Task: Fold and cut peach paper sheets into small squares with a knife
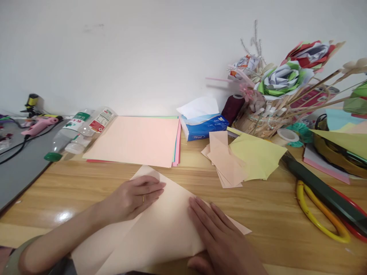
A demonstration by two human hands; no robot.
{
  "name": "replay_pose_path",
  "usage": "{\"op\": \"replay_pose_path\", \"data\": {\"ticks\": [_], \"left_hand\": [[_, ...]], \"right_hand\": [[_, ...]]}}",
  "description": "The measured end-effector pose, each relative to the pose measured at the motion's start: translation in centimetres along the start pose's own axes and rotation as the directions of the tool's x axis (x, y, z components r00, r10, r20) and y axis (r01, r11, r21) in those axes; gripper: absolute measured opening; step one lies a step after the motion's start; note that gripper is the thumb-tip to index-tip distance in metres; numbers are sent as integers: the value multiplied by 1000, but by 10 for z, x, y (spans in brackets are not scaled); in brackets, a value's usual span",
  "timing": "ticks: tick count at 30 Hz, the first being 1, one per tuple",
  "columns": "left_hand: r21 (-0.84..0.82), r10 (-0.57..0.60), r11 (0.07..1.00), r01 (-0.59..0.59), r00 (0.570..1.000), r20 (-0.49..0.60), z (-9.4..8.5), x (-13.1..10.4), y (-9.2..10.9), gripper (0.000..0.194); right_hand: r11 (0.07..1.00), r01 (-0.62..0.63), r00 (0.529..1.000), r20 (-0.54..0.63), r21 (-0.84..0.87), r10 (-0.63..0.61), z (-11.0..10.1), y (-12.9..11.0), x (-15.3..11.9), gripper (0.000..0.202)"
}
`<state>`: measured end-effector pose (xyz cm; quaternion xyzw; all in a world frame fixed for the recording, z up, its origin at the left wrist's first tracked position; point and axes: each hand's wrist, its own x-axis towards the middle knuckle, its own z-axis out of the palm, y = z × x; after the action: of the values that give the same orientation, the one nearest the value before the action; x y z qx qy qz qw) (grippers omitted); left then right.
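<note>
A peach sheet of paper [160, 233] lies at the near edge of the wooden table, folded over on itself with a pointed corner at the top. My left hand [134, 198] rests on its upper left part, fingers stretched out and lying flat; a ring shows on one finger. My right hand [215, 229] presses on the right side, its fingers extended along the slanting edge and the thumb low by the near edge. Neither hand grips anything. Part of the paper is hidden under both hands.
Behind the paper lies a stack of coloured sheets [137, 139], with two plastic bottles [74, 126] to its left. A blue tissue pack [203, 122], peach strips [225, 160] and yellow paper [258, 154] sit farther right, near scissors [321, 214] and paper flowers [282, 80]. A pink glue gun [41, 126] is far left.
</note>
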<state>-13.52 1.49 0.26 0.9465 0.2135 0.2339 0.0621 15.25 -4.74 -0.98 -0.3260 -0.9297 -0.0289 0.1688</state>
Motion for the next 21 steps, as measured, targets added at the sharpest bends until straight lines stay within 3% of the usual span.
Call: {"op": "replay_pose_path", "data": {"ticks": [11,21], "left_hand": [[-1,40,999,-40,999,22,-2,0,-1,26],[20,32,999,-32,999,-6,-2,5,2,24]], "right_hand": [[1000,5,1000,-8,-4,-5,0,-1,0,70],[989,72,996,-52,-127,-79,-3,3,4,60]]}}
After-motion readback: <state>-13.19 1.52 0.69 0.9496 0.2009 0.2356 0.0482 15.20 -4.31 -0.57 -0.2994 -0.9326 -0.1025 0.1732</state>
